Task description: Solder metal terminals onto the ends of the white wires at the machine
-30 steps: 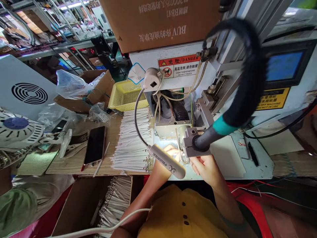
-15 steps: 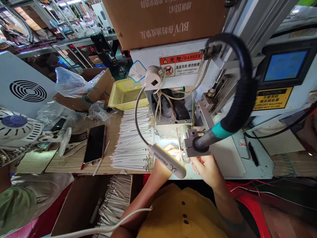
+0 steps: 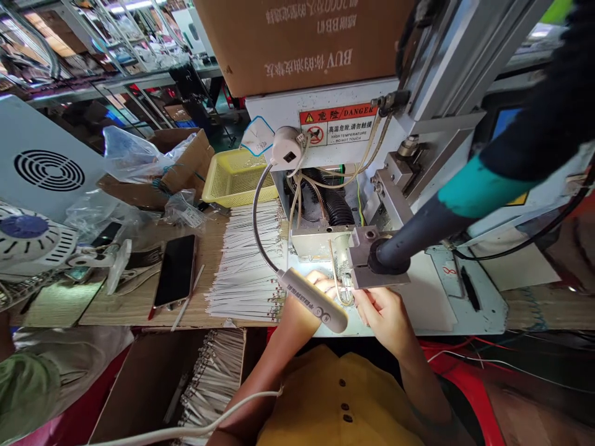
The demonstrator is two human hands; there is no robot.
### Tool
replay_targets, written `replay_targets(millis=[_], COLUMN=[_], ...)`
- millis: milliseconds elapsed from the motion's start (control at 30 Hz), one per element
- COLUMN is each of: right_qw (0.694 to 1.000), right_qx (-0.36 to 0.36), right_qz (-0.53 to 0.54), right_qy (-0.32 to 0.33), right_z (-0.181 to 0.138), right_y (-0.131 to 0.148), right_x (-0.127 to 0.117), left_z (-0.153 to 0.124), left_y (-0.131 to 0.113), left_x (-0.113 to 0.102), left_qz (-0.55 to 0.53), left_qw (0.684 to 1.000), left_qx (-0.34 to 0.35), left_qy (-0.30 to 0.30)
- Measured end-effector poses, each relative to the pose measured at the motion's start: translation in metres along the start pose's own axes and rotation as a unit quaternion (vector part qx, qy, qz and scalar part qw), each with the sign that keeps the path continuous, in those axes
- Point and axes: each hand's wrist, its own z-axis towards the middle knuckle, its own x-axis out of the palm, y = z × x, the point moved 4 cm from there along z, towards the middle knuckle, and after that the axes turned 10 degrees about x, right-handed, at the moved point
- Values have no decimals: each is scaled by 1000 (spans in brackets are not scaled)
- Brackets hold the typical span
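My left hand (image 3: pixel 317 282) is partly hidden behind the white lamp head (image 3: pixel 316 306), its fingers bent at the front of the machine's metal block (image 3: pixel 316 244). From the other side my right hand (image 3: pixel 383 310) meets it, with thumb and fingers pinched together under the metal clamp (image 3: pixel 362 254). A small, pale, shiny piece (image 3: pixel 346 288) shows between the fingertips, too small to name. A thin curved tube (image 3: pixel 334 272) comes down to that spot. The clamp holds a thick dark rod with a teal band (image 3: pixel 478 189), leaning up to the right.
White strips with metal ends (image 3: pixel 251 260) lie stacked left of the machine; more fill a carton (image 3: pixel 125 378) below the table. A phone (image 3: pixel 175 271), a yellow basket (image 3: pixel 239 176) and a fan (image 3: pixel 32 235) stand further left. A high-temperature label (image 3: pixel 339 124) marks the machine.
The dark rod with the teal band has swung up to the right, and its clamp has shifted slightly right and up. Both hands stay almost in place, fingertips close together.
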Motion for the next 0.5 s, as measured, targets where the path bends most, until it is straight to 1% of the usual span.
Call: replay_targets(millis=[133, 267, 400, 500], right_qw=[999, 995, 993, 993], right_qx=[33, 76, 82, 77], right_qz=[33, 53, 75, 76], right_qy=[27, 46, 47, 47], right_z=[4, 7, 7, 6], right_y=[-3, -3, -1, 2], right_x=[2, 3, 3, 4], left_z=[4, 12, 17, 18], left_y=[-4, -14, -20, -19], left_x=[0, -5, -11, -11], left_qz=[24, -16, -63, -89], left_qw=[1000, 999, 992, 989], left_qx=[4, -41, -97, -107], left_qy=[10, -16, -46, -57])
